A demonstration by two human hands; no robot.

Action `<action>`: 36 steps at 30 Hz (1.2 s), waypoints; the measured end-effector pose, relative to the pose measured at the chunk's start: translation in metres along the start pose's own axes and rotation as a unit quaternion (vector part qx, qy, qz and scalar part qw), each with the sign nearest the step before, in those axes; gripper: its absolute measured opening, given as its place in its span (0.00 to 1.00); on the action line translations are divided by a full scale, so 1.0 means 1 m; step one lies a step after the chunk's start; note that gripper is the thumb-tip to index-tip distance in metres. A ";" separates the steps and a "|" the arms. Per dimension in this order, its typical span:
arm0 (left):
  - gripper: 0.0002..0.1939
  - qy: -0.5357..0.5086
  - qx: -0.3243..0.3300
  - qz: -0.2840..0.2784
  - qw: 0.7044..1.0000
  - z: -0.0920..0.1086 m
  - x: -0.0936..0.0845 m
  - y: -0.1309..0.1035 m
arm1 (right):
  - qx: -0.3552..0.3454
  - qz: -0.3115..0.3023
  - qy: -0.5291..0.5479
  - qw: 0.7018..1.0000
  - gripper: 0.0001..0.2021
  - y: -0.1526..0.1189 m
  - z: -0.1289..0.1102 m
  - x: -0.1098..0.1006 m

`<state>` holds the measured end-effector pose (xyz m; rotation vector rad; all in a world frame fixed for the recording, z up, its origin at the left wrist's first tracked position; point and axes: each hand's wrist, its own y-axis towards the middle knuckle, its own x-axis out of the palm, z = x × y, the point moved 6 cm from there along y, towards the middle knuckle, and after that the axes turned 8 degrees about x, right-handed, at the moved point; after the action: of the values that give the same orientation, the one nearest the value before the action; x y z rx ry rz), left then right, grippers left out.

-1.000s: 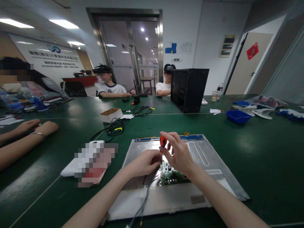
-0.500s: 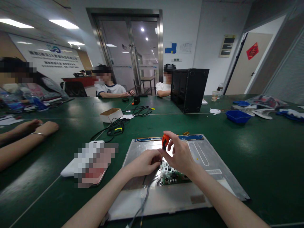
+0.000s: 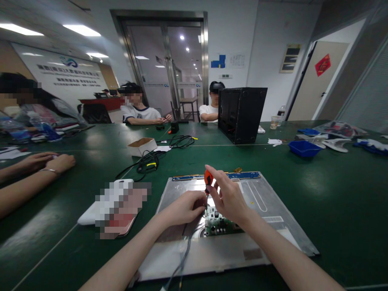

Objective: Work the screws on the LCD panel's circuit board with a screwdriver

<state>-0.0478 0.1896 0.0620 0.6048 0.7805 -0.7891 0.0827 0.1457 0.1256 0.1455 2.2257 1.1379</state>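
A screwdriver [image 3: 208,178] with an orange and black handle stands nearly upright in my right hand [image 3: 230,198], its handle between thumb and fingers. The thin shaft points down at the upper left corner of a green circuit board [image 3: 218,223]. Beside that corner my left hand [image 3: 190,205] is closed, its fingertips pinched near the screwdriver's tip; what they hold, if anything, is hidden. The board lies on the silvery metal back of a flat display panel [image 3: 224,256]. Dark cables [image 3: 185,254] run from beneath my left hand toward the panel's near edge.
Left of the panel lie a white object [image 3: 97,206] and a pink phone-like slab [image 3: 129,216]. Beyond are coiled black cables [image 3: 148,161], a small open box [image 3: 142,146], a black computer case [image 3: 242,115] and a blue tray [image 3: 304,148]. Other people sit around the green table [image 3: 348,194].
My right hand has shifted slightly left and its fingers have loosened around the handle, showing more of the screwdriver's shaft. My left hand stays in place.
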 end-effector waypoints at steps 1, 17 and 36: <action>0.07 -0.002 0.000 -0.002 1.000 -0.001 0.001 0.000 | -0.001 0.002 0.001 1.000 0.27 0.000 0.000 0.000; 0.05 -0.006 0.006 0.008 1.000 0.000 -0.001 0.001 | 0.007 0.010 -0.006 1.000 0.25 -0.001 0.003 0.002; 0.02 -0.002 0.011 0.014 1.000 0.002 -0.002 0.001 | 0.005 0.027 -0.017 0.999 0.22 0.000 0.003 0.000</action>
<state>-0.0473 0.1889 0.0649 0.6328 0.7599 -0.7738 0.0844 0.1476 0.1249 0.2282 2.2084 1.1450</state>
